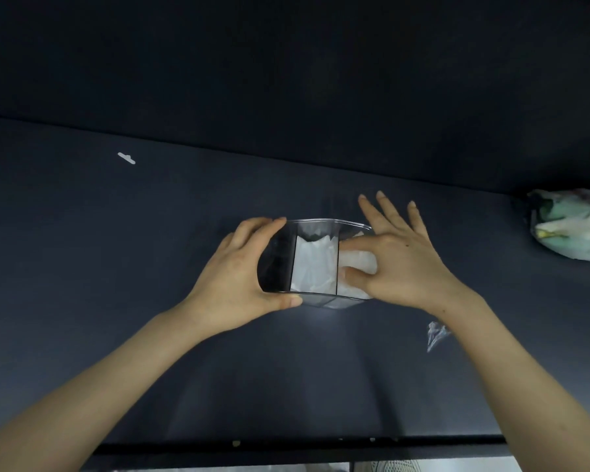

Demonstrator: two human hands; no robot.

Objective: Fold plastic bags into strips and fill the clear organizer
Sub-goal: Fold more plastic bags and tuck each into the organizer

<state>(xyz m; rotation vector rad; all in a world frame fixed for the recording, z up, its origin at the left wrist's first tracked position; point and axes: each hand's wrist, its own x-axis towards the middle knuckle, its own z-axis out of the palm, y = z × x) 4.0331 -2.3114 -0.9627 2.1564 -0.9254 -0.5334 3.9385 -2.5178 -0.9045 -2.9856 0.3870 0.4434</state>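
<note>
The clear organizer (315, 223) stands on the dark table, split by dividers into three compartments. My left hand (239, 270) grips its left end, thumb on the near wall and fingers over the far rim. The left compartment (276, 264) looks empty. A folded white plastic bag (315, 264) fills the middle compartment. My right hand (394, 257) pinches another white folded bag (359, 264) in the right compartment with index finger and thumb, its other fingers spread straight past the far rim.
A crumpled green-and-white printed plastic bag (571, 229) lies at the far right. A small clear plastic scrap (437, 335) lies near my right wrist. A small white piece (126, 158) rests far left. The table's front edge (286, 446) runs along the bottom.
</note>
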